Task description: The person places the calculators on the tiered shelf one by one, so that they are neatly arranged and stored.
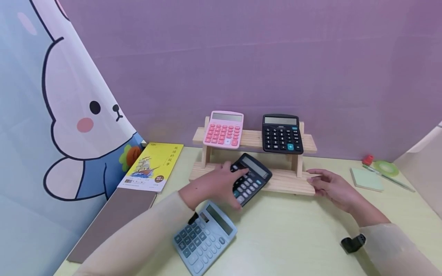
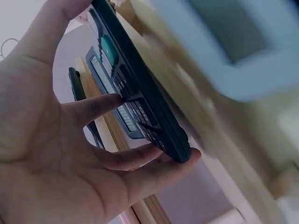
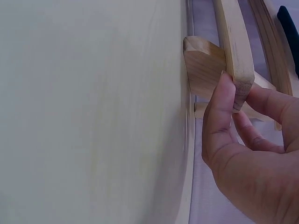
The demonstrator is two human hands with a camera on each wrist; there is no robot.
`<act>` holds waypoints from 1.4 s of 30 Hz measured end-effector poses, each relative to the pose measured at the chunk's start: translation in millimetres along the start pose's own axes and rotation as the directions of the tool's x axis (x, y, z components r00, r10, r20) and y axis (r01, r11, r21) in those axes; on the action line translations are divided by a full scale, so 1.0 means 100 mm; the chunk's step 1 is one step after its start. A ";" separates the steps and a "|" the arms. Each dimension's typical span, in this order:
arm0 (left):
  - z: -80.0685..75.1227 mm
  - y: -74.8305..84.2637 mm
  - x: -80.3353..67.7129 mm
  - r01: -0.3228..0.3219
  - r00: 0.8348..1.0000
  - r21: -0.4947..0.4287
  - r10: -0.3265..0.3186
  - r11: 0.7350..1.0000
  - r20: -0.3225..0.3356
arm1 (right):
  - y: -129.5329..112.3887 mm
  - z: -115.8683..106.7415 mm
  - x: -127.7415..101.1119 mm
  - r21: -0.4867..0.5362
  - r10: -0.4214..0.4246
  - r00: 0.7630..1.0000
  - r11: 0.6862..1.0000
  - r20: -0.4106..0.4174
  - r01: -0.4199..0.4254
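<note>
My left hand (image 1: 221, 185) grips a black calculator (image 1: 251, 180) by its edges, tilted, in front of the lower board of a wooden two-tier stand (image 1: 290, 186). In the left wrist view, thumb and fingers (image 2: 140, 182) span the black calculator (image 2: 140, 88). My right hand (image 1: 333, 190) pinches the right end of the lower board, seen closely in the right wrist view at the board (image 3: 237, 56). On the upper tier lean a pink calculator (image 1: 223, 130) at left and another black calculator (image 1: 282, 134) at right. A light blue calculator (image 1: 205, 237) lies on the table below my left forearm.
A yellow book (image 1: 152, 165) lies at the left on a grey-brown folder or board (image 1: 114, 218). At the right are a pale green notepad (image 1: 366, 179), a pen (image 1: 390, 178), a roll of green tape (image 1: 386, 168) and a small red object (image 1: 367, 159). A purple cloth (image 1: 259, 69) hangs behind.
</note>
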State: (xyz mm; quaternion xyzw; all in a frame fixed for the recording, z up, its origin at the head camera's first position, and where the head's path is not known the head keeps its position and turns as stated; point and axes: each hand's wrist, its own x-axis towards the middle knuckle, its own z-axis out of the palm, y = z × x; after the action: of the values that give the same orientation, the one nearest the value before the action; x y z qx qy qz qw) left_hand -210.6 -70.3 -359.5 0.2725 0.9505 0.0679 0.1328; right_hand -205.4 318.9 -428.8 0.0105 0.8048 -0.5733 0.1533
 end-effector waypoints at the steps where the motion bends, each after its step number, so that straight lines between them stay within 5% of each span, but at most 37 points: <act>1: -0.01 0.05 0.05 0.000 1.000 0.003 0.000 1.000 0.001 | 0.00 0.00 0.00 0.001 -0.003 1.000 1.000 0.001 0.003; 12: 0.01 0.61 0.50 0.118 0.993 0.022 -0.118 0.993 -0.020 | 0.04 -0.02 -0.03 -0.014 -0.003 1.000 1.000 0.003 0.003; 26: 0.09 1.02 0.68 0.201 0.977 0.067 -0.195 0.977 -0.089 | 0.05 -0.01 0.01 0.002 -0.001 1.000 1.000 0.013 0.001; 34: 0.14 1.22 0.71 0.252 0.967 0.301 -0.225 0.920 -0.122 | 0.05 -0.02 0.01 -0.013 -0.023 1.000 1.000 0.005 0.023; 42: 0.21 1.36 0.74 0.306 0.952 0.435 -0.279 0.846 -0.128 | 0.06 -0.01 0.02 -0.001 -0.032 0.999 0.999 -0.001 0.032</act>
State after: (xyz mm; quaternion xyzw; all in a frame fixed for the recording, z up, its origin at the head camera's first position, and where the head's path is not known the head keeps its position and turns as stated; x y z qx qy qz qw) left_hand -196.9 85.0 -368.1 0.1456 0.9741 -0.1668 0.0464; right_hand -206.2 321.9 -434.0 -0.0020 0.8052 -0.5752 0.1438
